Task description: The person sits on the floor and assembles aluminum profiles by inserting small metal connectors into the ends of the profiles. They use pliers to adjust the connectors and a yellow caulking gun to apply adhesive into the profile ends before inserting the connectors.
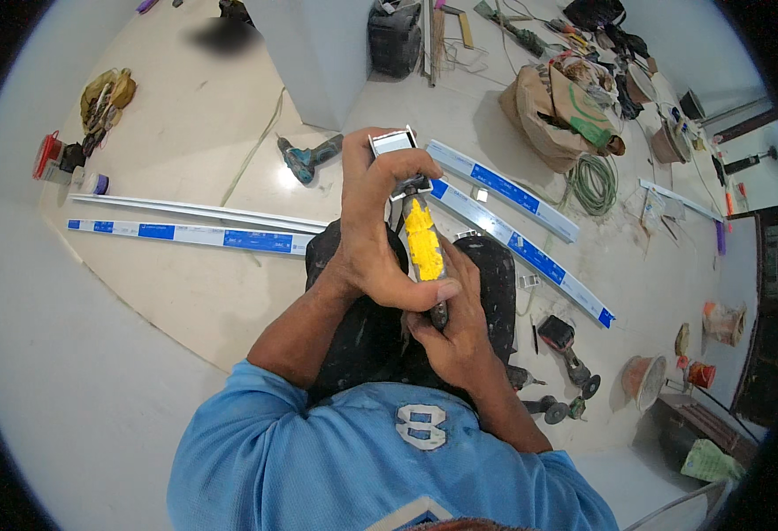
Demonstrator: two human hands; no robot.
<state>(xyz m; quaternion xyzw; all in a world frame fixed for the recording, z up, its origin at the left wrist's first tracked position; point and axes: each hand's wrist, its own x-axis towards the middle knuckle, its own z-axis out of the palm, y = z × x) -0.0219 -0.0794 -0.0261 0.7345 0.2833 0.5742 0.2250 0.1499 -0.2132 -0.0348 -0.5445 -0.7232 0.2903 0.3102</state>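
Note:
A hand tool with a thick yellow and grey handle (424, 243) is held upright over my knees, its dark head against a short piece of metal channel (393, 142). My left hand (369, 230) is closed around the channel piece, with its thumb pressed across the lower part of the handle. From the right, my right hand (459, 332) wraps the handle's lower end. The tool's exact kind is hidden by my fingers. Long blue and white metal profiles (530, 252) lie on the floor just beyond and to the right.
More profiles (194, 234) lie at left. A cordless drill (305, 159) rests ahead beside a pillar (305, 62). At right are an angle grinder (570, 354), a brown sack (557, 115), a coiled green hose (592, 186) and a bucket (643, 380).

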